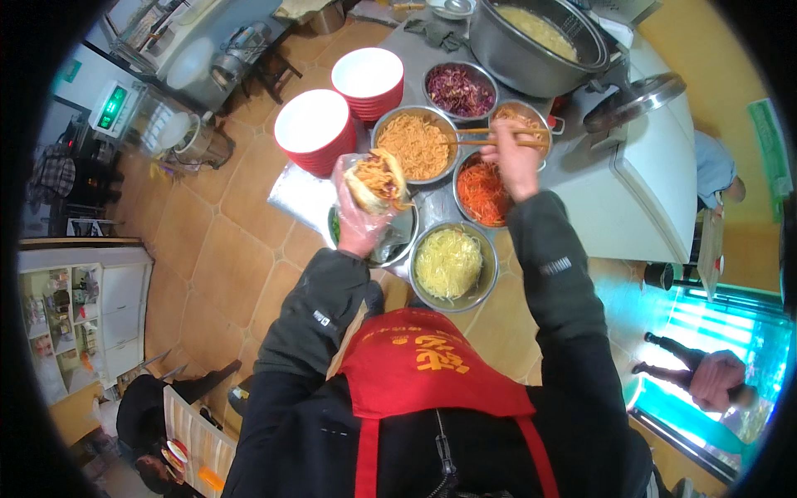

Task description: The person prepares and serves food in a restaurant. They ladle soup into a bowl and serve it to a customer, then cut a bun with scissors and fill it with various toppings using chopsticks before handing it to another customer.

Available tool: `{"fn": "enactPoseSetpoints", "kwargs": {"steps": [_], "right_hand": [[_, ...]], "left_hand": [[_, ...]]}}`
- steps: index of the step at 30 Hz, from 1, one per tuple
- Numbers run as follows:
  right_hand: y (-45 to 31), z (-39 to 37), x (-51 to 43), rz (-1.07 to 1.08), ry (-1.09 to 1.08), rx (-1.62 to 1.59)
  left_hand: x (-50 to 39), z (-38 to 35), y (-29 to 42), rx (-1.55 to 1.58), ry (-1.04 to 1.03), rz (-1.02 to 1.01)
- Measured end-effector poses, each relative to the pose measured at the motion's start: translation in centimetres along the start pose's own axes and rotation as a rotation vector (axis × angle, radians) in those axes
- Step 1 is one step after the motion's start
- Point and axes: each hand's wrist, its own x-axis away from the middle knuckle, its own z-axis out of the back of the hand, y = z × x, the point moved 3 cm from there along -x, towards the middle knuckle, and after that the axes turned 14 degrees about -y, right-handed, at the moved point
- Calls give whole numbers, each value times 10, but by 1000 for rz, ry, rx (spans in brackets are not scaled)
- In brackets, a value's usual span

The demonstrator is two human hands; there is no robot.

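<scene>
A filled split bun (375,180) in a clear plastic bag rests in my left hand (363,215), its opening stuffed with orange-brown shreds. My right hand (515,155) grips a pair of wooden chopsticks (476,142), whose tips reach over the bowl of pale orange shreds (414,146). Around them stand metal bowls of shredded purple cabbage (459,91), orange-red shreds (482,194) and pale yellow-green shreds (448,264). Another bowl (540,121) lies partly behind my right hand. Below my left hand a bowl with something green (411,239) is mostly covered.
Two stacks of red bowls with white insides (311,121) (368,71) stand at the left. A large pot of pale food (537,31) is at the top right, near a metal lid (635,103). A white appliance (647,187) stands right. Other people are further off.
</scene>
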Motion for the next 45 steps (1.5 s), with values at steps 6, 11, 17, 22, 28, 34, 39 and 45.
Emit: {"fn": "enactPoseSetpoints", "kwargs": {"steps": [6,11,17,22,28,34,39,45], "right_hand": [[146,-21,5,-342,76,-463],[134,-69,58,-403,-319,-53],[135,-135,64,-333,-410,147],[112,-131,88,112,-628,585],[116,-117,123,120,-482,793],[167,-138,139,-509,-315,-177],[144,-126,131,-536,-324,-277],[50,-122,130,-400,-340,-244]], "left_hand": [[64,57,11,122,92,29],[124,94,-1,-94,133,76],[170,72,-29,-159,57,225],[172,62,-44,-146,14,223],[170,64,-51,-116,-3,182],[169,67,-48,-199,-37,149],[166,72,-39,-28,-33,180],[146,85,-26,-165,-59,151]]}}
